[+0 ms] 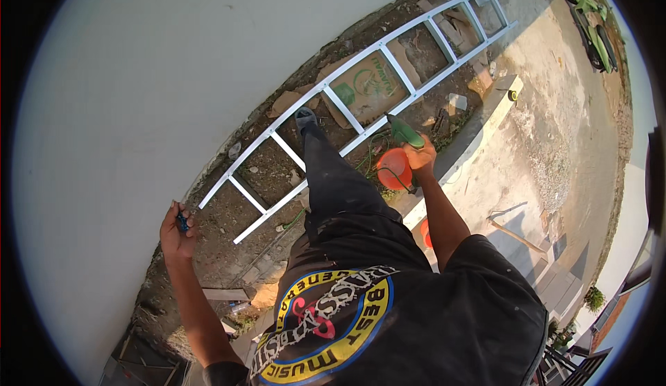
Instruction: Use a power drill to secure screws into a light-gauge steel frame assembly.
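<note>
My right hand point(421, 158) is wrapped round the handle of a green corded power drill point(404, 132), whose nose points up and left toward the ladder. Closed fingers of my left hand point(177, 230) hold a small blue object point(182, 221); its kind is too small to tell. A silver metal ladder point(334, 106) lies on the dirt strip along the white wall, slanting from lower left to upper right. My foot in a dark shoe point(305, 118) is between its rails. The drill is close to the ladder's near rail; I cannot tell whether they touch.
An orange bucket point(394, 169) stands beside the drill, with a green cord by it. Flattened cardboard point(371, 84) lies under the ladder. Along the low concrete ledge point(479, 126) sits a yellow tape measure point(513, 96). A long-handled tool point(517, 235) lies on the paving; a green motorbike point(590, 28) stands far right.
</note>
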Action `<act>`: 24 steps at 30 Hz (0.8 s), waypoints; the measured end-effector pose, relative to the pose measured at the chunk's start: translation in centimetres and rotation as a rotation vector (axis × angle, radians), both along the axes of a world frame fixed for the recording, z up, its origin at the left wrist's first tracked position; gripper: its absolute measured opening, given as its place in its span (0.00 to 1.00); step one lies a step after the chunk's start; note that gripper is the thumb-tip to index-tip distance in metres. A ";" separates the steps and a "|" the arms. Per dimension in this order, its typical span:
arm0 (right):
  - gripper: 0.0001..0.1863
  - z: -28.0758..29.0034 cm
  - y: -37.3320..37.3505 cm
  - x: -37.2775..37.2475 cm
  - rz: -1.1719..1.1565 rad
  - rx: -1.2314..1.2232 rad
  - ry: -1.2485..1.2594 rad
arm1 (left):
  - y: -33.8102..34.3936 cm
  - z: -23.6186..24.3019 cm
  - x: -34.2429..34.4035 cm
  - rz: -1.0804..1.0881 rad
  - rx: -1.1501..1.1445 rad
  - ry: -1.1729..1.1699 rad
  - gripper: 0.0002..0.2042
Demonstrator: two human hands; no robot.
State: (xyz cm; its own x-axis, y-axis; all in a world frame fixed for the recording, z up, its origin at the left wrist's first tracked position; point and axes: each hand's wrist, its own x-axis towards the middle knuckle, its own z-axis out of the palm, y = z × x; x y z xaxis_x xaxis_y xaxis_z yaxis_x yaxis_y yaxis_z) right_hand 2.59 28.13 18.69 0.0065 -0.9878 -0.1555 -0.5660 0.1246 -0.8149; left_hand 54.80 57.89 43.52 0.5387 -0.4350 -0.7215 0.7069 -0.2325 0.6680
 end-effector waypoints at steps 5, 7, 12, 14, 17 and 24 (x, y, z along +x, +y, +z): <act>0.30 3.0 0.1 1.1 -0.002 0.297 0.367 | -4.7 -2.8 5.1 -0.168 0.150 0.046 0.12; 0.31 4.2 -0.3 1.5 -0.011 0.323 0.473 | -6.4 -3.8 6.7 -0.287 0.246 0.083 0.13; 0.29 8.7 -0.3 0.2 -0.017 0.300 0.558 | -10.5 -5.6 9.9 -0.389 0.174 0.130 0.14; 0.30 10.3 0.5 -0.4 -0.093 0.284 0.558 | -12.2 -5.5 10.3 -0.444 0.208 0.141 0.14; 0.31 13.8 2.7 -0.7 -0.244 0.262 0.578 | -14.9 -5.7 11.1 -0.607 0.211 0.144 0.16; 0.30 18.5 14.4 -1.3 -0.505 0.133 0.585 | -23.6 -1.2 6.0 -1.175 0.038 0.065 0.25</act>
